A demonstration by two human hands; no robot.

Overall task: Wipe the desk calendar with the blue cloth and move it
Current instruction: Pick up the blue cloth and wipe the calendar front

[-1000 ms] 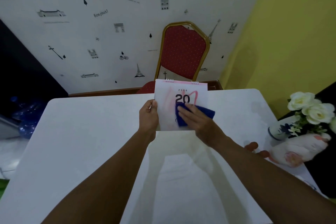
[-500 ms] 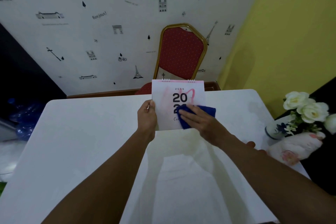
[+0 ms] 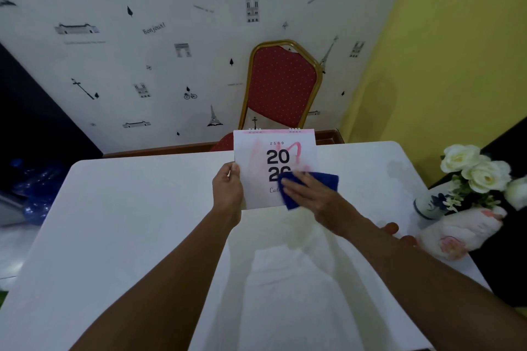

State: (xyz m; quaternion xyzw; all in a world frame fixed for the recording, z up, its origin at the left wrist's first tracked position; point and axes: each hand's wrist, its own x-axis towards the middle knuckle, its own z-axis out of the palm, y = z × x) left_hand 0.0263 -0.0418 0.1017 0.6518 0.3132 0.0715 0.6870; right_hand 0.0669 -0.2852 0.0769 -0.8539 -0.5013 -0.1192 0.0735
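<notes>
A white desk calendar (image 3: 258,151) with a pink top strip and large black digits stands upright on the white table (image 3: 128,222), near its far edge. My left hand (image 3: 228,188) pinches the calendar's left edge. My right hand (image 3: 313,194) presses a folded blue cloth (image 3: 328,179) flat against the lower right of the calendar's front. The cloth covers part of the lower digits and some script lettering.
A red chair with a gold frame (image 3: 281,85) stands behind the table's far edge. At the right edge sit a blue-and-white vase of white flowers (image 3: 479,174) and a white soft toy (image 3: 462,231). A yellow wall is on the right.
My right hand has slid the blue cloth down and to the right across the calendar face, uncovering the upper digits. My left hand has stayed on the left edge.
</notes>
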